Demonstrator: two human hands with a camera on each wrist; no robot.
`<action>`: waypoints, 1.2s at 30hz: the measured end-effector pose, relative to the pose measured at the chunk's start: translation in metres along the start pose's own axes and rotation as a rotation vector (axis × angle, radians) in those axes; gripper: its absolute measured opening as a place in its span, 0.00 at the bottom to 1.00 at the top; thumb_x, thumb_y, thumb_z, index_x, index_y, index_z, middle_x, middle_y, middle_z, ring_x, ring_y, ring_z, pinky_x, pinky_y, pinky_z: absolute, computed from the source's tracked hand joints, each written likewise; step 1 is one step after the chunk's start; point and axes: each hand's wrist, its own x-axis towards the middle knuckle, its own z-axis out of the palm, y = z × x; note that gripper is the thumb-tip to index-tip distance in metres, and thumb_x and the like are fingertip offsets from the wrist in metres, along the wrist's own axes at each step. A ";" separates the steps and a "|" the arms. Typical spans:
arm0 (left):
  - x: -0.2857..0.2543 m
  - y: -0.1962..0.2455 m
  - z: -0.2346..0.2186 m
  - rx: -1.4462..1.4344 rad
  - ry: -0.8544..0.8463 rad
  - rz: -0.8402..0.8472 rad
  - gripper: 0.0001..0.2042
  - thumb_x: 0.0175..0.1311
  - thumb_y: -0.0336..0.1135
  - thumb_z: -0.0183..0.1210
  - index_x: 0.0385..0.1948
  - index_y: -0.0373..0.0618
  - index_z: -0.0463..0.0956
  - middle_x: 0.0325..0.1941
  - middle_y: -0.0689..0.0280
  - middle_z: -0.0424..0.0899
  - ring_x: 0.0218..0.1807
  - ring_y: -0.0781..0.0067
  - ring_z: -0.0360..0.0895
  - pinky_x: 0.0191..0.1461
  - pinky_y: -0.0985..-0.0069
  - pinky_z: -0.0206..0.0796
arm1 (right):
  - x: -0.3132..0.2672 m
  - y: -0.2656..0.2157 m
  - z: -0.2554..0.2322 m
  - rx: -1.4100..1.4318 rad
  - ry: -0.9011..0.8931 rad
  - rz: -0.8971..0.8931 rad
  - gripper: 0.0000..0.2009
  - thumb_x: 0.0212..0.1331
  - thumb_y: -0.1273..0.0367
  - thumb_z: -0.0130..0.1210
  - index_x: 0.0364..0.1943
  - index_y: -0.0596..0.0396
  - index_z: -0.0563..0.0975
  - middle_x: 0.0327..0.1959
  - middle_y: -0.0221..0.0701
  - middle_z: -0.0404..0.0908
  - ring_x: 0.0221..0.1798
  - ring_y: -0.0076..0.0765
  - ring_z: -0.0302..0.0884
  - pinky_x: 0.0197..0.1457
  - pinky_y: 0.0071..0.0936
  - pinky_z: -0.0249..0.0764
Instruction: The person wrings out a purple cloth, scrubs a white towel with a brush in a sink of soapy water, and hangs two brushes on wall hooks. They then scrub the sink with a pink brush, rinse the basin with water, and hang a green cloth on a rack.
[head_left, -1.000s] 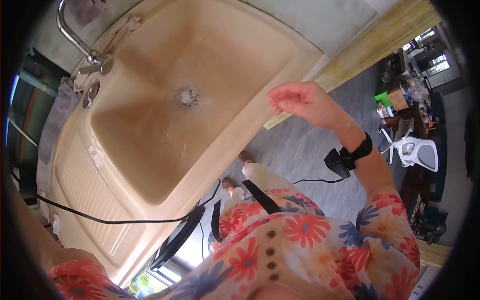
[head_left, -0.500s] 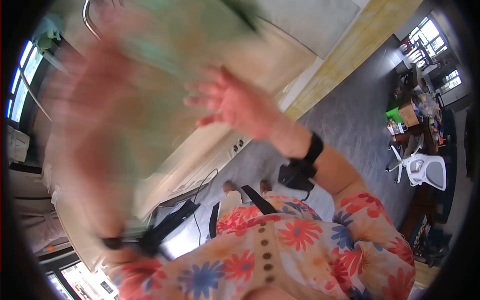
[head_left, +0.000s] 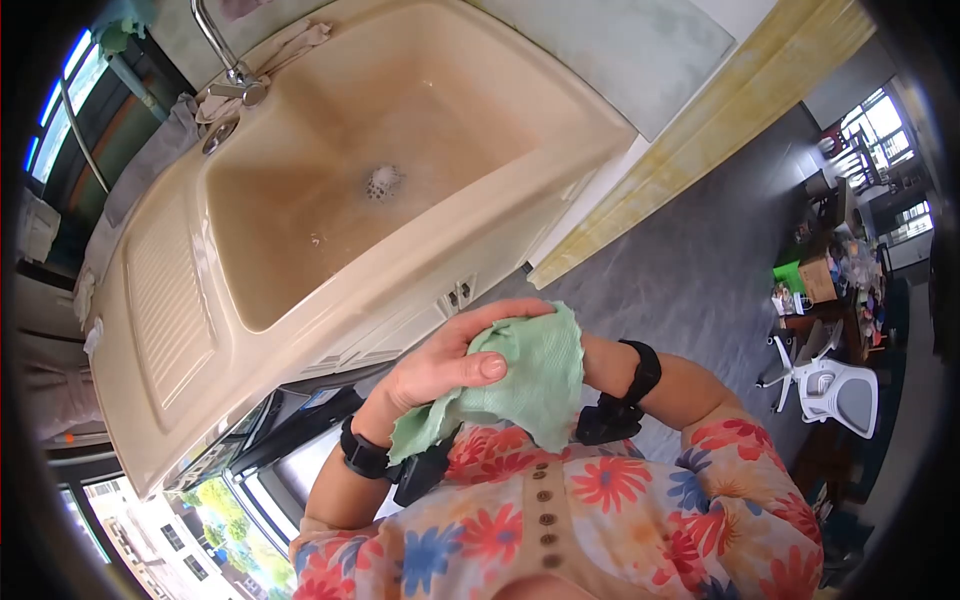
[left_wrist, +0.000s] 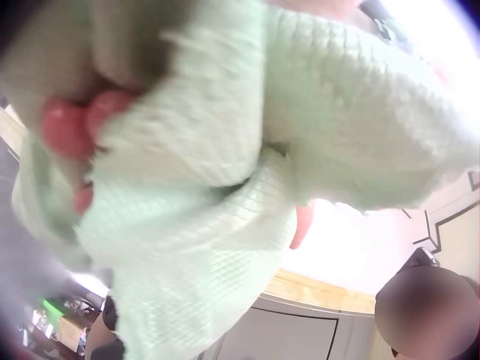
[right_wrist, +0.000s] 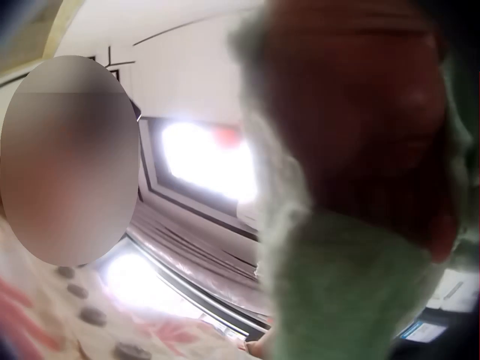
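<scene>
In front of the torso, a light green textured cloth (head_left: 540, 370) is bunched between the two hands. My left hand (head_left: 437, 362) grips it, thumb lying across the front and fingers over its top edge. The cloth covers my right hand, and only its wrist (head_left: 603, 366) shows behind the fabric in the head view. Reddish fingertips (left_wrist: 67, 129) poke out among the folds of the cloth in the left wrist view. Dark, blurred skin with green fabric around it fills much of the right wrist view; I cannot tell how the right fingers lie.
A beige sink (head_left: 300, 200) with a ribbed drainboard (head_left: 170, 310) lies ahead, some foam at its drain (head_left: 383, 183). A chrome faucet (head_left: 235, 75) stands at its back left, near rumpled cloths (head_left: 295, 48). Far right are a white office chair (head_left: 835, 390) and a cluttered table.
The left hand, out of clear view at first, swept the green cloth across the sink to the body. The right hand, bare by the sink's edge before, is now under the cloth.
</scene>
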 end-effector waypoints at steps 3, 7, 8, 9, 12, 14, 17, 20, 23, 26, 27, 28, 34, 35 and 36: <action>-0.005 -0.001 -0.006 0.007 0.209 -0.077 0.19 0.57 0.42 0.60 0.45 0.39 0.72 0.41 0.68 0.76 0.43 0.79 0.71 0.49 0.80 0.63 | 0.014 0.031 -0.036 -0.174 0.012 0.025 0.14 0.61 0.65 0.48 0.50 0.50 0.70 0.41 0.27 0.76 0.41 0.24 0.73 0.45 0.21 0.70; -0.010 -0.003 -0.013 0.037 0.444 -0.129 0.10 0.60 0.37 0.57 0.35 0.39 0.75 0.30 0.74 0.76 0.34 0.88 0.69 0.38 0.86 0.62 | 0.011 0.080 -0.075 -0.479 0.096 0.064 0.16 0.60 0.67 0.49 0.52 0.52 0.69 0.46 0.29 0.75 0.45 0.24 0.72 0.49 0.19 0.68; -0.011 -0.006 -0.013 0.049 0.519 -0.104 0.08 0.61 0.35 0.55 0.32 0.39 0.76 0.27 0.76 0.75 0.31 0.89 0.68 0.35 0.87 0.61 | 0.006 0.052 -0.054 -0.448 0.054 0.146 0.17 0.62 0.66 0.47 0.54 0.54 0.67 0.50 0.31 0.74 0.48 0.23 0.71 0.51 0.20 0.67; -0.012 -0.010 -0.014 0.093 0.553 -0.134 0.09 0.62 0.36 0.55 0.30 0.38 0.76 0.25 0.76 0.75 0.28 0.89 0.67 0.34 0.88 0.60 | 0.000 0.044 -0.043 -0.486 0.067 0.090 0.17 0.62 0.66 0.47 0.54 0.55 0.67 0.48 0.30 0.74 0.47 0.22 0.71 0.51 0.21 0.67; -0.014 -0.038 -0.031 0.417 0.693 -0.111 0.09 0.62 0.36 0.55 0.30 0.38 0.77 0.23 0.75 0.75 0.27 0.88 0.68 0.33 0.87 0.60 | -0.013 -0.002 -0.005 -0.379 0.196 0.291 0.19 0.59 0.63 0.50 0.55 0.51 0.68 0.47 0.30 0.75 0.45 0.22 0.72 0.51 0.22 0.66; -0.013 -0.053 -0.050 0.238 0.718 -0.109 0.09 0.62 0.35 0.54 0.33 0.38 0.76 0.25 0.73 0.76 0.27 0.88 0.68 0.33 0.88 0.60 | -0.016 0.018 -0.017 -0.348 0.233 0.235 0.21 0.59 0.63 0.50 0.56 0.51 0.66 0.48 0.30 0.74 0.45 0.22 0.71 0.51 0.22 0.66; 0.012 -0.051 -0.036 -0.141 0.734 -0.141 0.12 0.64 0.37 0.52 0.40 0.39 0.73 0.31 0.68 0.77 0.31 0.84 0.71 0.34 0.86 0.62 | -0.026 0.061 -0.045 -0.359 0.216 0.107 0.26 0.59 0.63 0.50 0.62 0.50 0.59 0.52 0.27 0.71 0.45 0.21 0.68 0.48 0.22 0.67; 0.036 -0.056 -0.035 -0.412 0.588 -0.221 0.18 0.66 0.45 0.43 0.49 0.39 0.67 0.43 0.61 0.75 0.42 0.72 0.75 0.43 0.76 0.68 | -0.014 0.071 -0.047 -0.406 0.234 0.034 0.30 0.59 0.63 0.50 0.65 0.50 0.55 0.54 0.26 0.69 0.44 0.21 0.66 0.47 0.23 0.67; 0.062 -0.077 -0.036 -0.445 0.525 -0.181 0.19 0.66 0.45 0.42 0.49 0.40 0.66 0.44 0.61 0.75 0.43 0.71 0.74 0.45 0.75 0.68 | 0.041 0.024 -0.013 0.281 0.661 -0.252 0.13 0.59 0.62 0.47 0.33 0.56 0.77 0.19 0.34 0.77 0.05 0.32 0.65 0.06 0.29 0.62; 0.103 -0.087 -0.032 -0.479 0.465 -0.085 0.19 0.66 0.45 0.41 0.49 0.40 0.66 0.45 0.61 0.74 0.44 0.69 0.74 0.47 0.73 0.67 | 0.029 -0.004 -0.033 -0.197 0.920 -0.282 0.14 0.63 0.63 0.44 0.28 0.60 0.75 0.20 0.32 0.77 0.20 0.24 0.75 0.20 0.16 0.62; 0.121 -0.086 -0.024 -0.483 0.450 -0.054 0.19 0.66 0.45 0.41 0.49 0.40 0.66 0.45 0.61 0.74 0.45 0.69 0.74 0.48 0.73 0.67 | 0.021 -0.010 -0.041 -0.297 0.906 -0.295 0.12 0.61 0.65 0.46 0.30 0.61 0.75 0.23 0.38 0.79 0.28 0.32 0.78 0.27 0.20 0.65; 0.125 -0.097 -0.002 -0.487 0.436 -0.025 0.19 0.66 0.45 0.41 0.49 0.40 0.66 0.46 0.61 0.74 0.45 0.68 0.73 0.48 0.72 0.66 | 0.019 -0.009 -0.052 -0.326 0.905 -0.313 0.12 0.61 0.65 0.46 0.30 0.61 0.75 0.23 0.38 0.79 0.28 0.32 0.78 0.27 0.20 0.65; 0.131 -0.115 -0.012 -0.487 0.416 0.096 0.19 0.65 0.45 0.39 0.50 0.41 0.65 0.47 0.61 0.73 0.48 0.66 0.72 0.52 0.69 0.65 | 0.004 -0.018 -0.079 -1.084 1.110 -0.374 0.08 0.53 0.68 0.47 0.29 0.57 0.74 0.29 0.49 0.76 0.36 0.54 0.75 0.37 0.41 0.70; 0.129 -0.118 -0.017 -0.486 0.414 0.114 0.19 0.65 0.45 0.39 0.50 0.41 0.65 0.48 0.61 0.73 0.49 0.66 0.72 0.53 0.69 0.65 | 0.002 -0.023 -0.070 -1.033 1.142 -0.364 0.09 0.52 0.68 0.47 0.29 0.59 0.74 0.31 0.47 0.77 0.36 0.54 0.75 0.38 0.43 0.70; 0.122 -0.123 -0.023 -0.486 0.412 0.130 0.19 0.65 0.45 0.38 0.50 0.42 0.65 0.48 0.61 0.73 0.49 0.65 0.72 0.54 0.68 0.65 | 0.001 -0.021 -0.068 -1.041 1.143 -0.380 0.09 0.52 0.68 0.47 0.29 0.59 0.74 0.31 0.47 0.77 0.36 0.54 0.75 0.38 0.43 0.70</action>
